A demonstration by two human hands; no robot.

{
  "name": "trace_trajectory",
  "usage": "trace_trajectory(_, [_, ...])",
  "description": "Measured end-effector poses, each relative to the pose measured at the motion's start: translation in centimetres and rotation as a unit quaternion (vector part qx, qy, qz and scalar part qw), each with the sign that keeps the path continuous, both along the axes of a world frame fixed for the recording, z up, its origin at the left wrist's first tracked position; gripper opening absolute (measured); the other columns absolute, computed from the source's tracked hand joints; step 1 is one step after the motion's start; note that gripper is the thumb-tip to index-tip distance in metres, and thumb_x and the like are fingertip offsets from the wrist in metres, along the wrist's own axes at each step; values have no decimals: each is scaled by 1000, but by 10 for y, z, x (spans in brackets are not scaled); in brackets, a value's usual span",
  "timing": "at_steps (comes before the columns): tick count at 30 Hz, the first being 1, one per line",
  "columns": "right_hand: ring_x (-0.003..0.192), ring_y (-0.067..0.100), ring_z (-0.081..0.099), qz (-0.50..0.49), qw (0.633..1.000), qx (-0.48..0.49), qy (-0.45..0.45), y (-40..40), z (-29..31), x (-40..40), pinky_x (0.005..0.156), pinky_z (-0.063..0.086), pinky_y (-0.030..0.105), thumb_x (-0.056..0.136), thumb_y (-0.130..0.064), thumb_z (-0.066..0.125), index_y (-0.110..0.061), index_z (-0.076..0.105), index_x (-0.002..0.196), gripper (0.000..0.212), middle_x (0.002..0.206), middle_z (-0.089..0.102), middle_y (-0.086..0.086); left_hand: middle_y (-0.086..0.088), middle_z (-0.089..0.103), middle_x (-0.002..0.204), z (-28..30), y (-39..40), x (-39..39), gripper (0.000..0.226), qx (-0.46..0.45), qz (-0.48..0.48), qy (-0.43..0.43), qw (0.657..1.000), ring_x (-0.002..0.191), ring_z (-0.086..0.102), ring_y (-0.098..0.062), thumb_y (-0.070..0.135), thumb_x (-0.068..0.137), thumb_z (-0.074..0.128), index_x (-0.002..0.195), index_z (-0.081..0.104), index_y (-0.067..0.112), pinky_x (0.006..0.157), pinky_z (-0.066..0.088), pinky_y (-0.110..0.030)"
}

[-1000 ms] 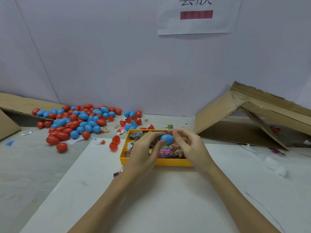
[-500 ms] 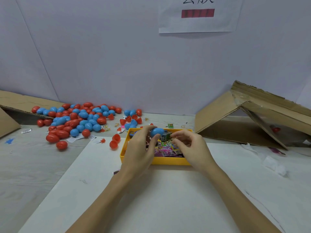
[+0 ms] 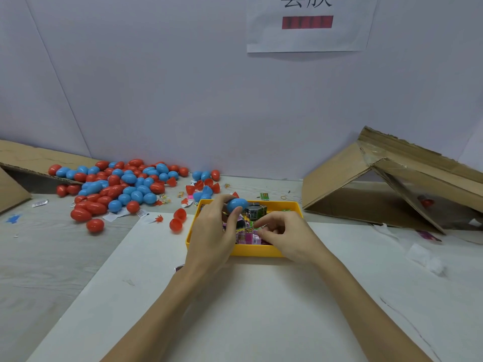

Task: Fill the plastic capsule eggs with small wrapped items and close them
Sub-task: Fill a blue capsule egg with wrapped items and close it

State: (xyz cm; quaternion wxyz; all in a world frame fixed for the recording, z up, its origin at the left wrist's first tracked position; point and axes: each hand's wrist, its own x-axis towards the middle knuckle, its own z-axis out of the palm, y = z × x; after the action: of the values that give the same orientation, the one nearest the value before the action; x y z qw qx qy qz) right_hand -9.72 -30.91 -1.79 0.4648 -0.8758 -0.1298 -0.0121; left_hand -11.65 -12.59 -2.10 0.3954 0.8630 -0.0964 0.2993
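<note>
We see a pale wall (image 3: 162,82) behind a grey table (image 3: 36,259), with a paper sign (image 3: 308,35) taped high on the wall. A white sheet (image 3: 235,309) covers the near part of the table. At the right a large cardboard box (image 3: 366,184) lies tipped on its side with a flap open; more cardboard (image 3: 23,158) lies at the far left. A wide heap of red and blue capsule eggs (image 3: 117,186) spreads over the table's left rear, with a few loose red halves (image 3: 177,220) near the tray. The yellow tray (image 3: 261,250) sits at the far edge of the white sheet, and holds small wrapped items (image 3: 248,231). Our left hand (image 3: 211,236) is over the tray's left side, thumb and fingers curled round a closed blue capsule egg (image 3: 237,204), held above the tray's far edge. Our right hand (image 3: 287,239) reaches into the tray with fingers curled, its fingertips down among the wrappers; we cannot tell if it is pinching one
</note>
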Motion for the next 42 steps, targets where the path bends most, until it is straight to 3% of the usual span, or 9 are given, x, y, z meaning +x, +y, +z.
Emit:
trace_trajectory(4, [82,9,60,-60,997,22,-42,-3,-1,1,68,49,16,102,-19,63,-23,76,110,16,93,71,-1,4,65,107,-1,1,1,34,-7,3,5,1000,96,60,-11,30,100,60,132,57,18,81,54,-23])
trace_trajectory(8, [101,8,63,-68,996,39,-47,-3,1,-1,83,55,21,105,-18,58,-22,76,114,20,103,69,-9,5,65,106,0,0,1,32,-18,3,10,1000,94,61,-10,33,102,56,130,57,19,78,55,-24])
trace_trajectory(15, [87,2,67,-53,991,106,-57,-4,6,-3,70,52,12,103,-14,60,-26,74,98,19,90,72,-8,15,69,105,9,-2,-4,28,-126,-144,79,978,100,65,-5,44,97,57,117,66,25,80,52,-17])
trace_trajectory(19, [69,-8,61,-46,990,119,-52,-5,6,-3,62,46,7,103,-12,60,-20,74,102,16,85,69,-7,26,69,96,10,-5,-8,19,-109,-187,95,972,94,66,1,50,92,59,103,67,37,73,50,-11])
trace_trajectory(23, [80,2,63,-50,991,116,-51,-4,6,-4,66,47,7,102,-12,61,-18,74,104,15,89,70,-7,29,69,94,9,-5,-7,20,-108,-172,94,975,90,65,3,52,90,60,102,67,38,71,49,-10])
trace_trajectory(32, [91,8,66,-68,990,113,-59,-4,3,-1,74,53,13,103,-14,59,-20,73,101,15,92,70,-6,1,73,95,13,2,-2,26,-196,-128,88,968,86,73,-12,29,98,65,123,62,23,82,62,-37])
trace_trajectory(35, [88,5,64,-68,990,106,-63,-3,2,0,71,48,6,104,-12,57,-19,72,98,18,91,69,-8,-3,66,84,12,3,-3,25,-171,-121,67,976,74,69,-20,24,105,51,129,51,34,74,62,-42])
trace_trajectory(37, [90,6,66,-67,991,101,-60,-1,1,-1,73,50,8,105,-12,56,-19,72,96,20,93,71,-7,9,63,81,10,2,-4,23,-123,-118,54,984,68,62,-24,22,108,44,122,57,36,64,58,-38])
trace_trajectory(42, [93,10,68,-52,993,80,-73,0,-2,-3,80,59,28,104,-15,57,-17,74,102,17,94,72,-5,-2,59,107,3,-2,-4,28,-45,-118,61,990,81,60,-19,20,108,43,109,62,40,71,52,-32])
